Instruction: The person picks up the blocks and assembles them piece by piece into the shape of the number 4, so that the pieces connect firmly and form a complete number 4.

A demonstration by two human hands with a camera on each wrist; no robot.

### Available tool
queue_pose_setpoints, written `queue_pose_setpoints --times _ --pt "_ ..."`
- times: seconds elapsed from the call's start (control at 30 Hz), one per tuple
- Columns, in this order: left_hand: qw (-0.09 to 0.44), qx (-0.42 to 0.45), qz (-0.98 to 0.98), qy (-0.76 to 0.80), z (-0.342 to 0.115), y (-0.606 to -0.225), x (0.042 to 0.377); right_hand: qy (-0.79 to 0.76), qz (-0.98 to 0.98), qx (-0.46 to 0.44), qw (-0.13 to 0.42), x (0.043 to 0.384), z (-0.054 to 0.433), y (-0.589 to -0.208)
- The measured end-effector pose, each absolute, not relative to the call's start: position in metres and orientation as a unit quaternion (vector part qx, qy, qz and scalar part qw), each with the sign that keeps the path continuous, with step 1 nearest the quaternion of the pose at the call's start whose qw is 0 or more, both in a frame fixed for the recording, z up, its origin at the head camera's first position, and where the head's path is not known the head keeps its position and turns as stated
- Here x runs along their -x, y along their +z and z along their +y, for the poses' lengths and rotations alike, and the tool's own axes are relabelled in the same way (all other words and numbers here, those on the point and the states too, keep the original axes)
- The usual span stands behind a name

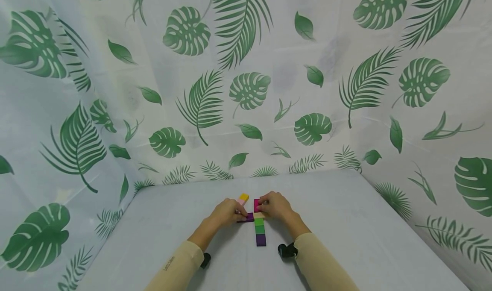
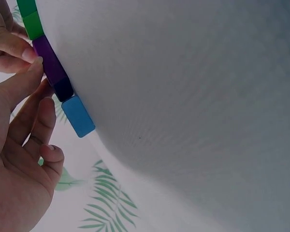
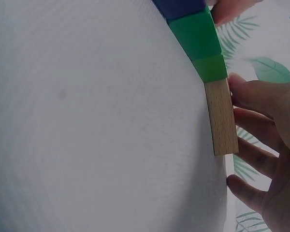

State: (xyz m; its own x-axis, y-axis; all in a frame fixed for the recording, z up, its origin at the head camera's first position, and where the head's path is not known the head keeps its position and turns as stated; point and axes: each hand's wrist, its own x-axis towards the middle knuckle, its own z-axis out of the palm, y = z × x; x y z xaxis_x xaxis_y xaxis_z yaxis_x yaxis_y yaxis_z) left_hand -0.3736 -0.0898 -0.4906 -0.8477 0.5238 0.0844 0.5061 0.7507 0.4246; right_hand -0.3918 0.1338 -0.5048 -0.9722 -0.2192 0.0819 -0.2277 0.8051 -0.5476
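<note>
At the middle of the table, small coloured blocks lie in a branching arrangement. My left hand (image 1: 226,212) pinches a purple block (image 1: 250,217), whose side faces the camera in the left wrist view (image 2: 49,60). A magenta block (image 1: 256,205) is held between the thumb and fingers of my right hand (image 1: 276,205). Close to the right fingers lies a plain wooden block (image 3: 221,116). From it a light green block (image 1: 259,221), a darker green block (image 1: 260,229) and a dark purple block (image 1: 261,239) run toward the body.
Beyond the left hand lie a yellow block (image 1: 244,196) and a pink block (image 1: 241,201). A blue block (image 2: 79,116) sits by the left fingers, beside a navy block (image 2: 64,89). A leaf-patterned curtain (image 1: 246,90) stands around the table (image 1: 161,227).
</note>
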Motion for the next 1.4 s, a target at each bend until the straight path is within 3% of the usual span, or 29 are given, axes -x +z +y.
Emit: queue_pose_setpoints --times 1.4 --pt "0.027 -0.268 0.937 0.222 -0.0889 -0.4901 0.3727 0.302 -0.941 -0.15 0.007 0.3877 0.1346 -0.5039"
